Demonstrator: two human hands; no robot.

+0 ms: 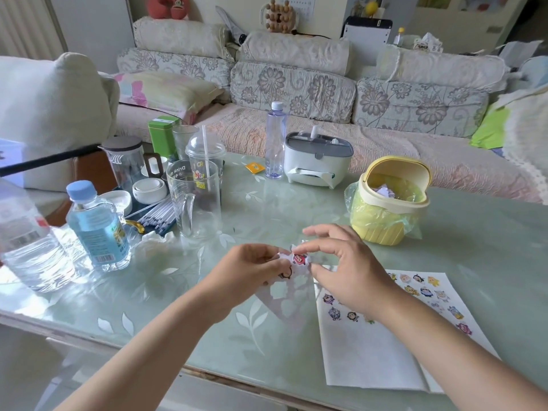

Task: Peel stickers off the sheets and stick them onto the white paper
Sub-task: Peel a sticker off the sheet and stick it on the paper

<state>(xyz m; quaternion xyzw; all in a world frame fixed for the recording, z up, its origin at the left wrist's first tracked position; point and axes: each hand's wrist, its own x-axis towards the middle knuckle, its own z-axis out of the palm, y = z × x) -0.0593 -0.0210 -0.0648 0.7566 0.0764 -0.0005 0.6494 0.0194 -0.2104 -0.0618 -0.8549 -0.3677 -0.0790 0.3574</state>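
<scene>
Step in hand: peeling one sticker off. Both hands are up over the desk (pixel 480 238), with the sticker sheet (pixel 286 295) held between them. The sheet is mostly bare backing full of cut-out holes, and its lower end hangs toward the desk.

The left hand (pixel 252 268) has its grip clamped on the sheet's upper left edge, fingers curled round it. The right hand (pixel 347 271) pinches with thumb and forefinger at the red cartoon sticker (pixel 297 258) near the top of the sheet; its other fingers are spread loose. Whether the sticker's edge has lifted is too small to tell.

To do it well:
- Hold the backing taut with the left hand, close to the sticker, so the flimsy sheet does not fold.
- Peel low and slowly from one corner. A fast pull could tear the thin backing or curl the sticker onto itself.
- Touch only the rim of the sticky side.

The white paper (pixel 364 354) lies flat on the desk just right of and below the hands (many cartoon stickers are on its upper part, and the lower half is free). A bare patch there looks like the best target. Press from the centre outward.
</scene>
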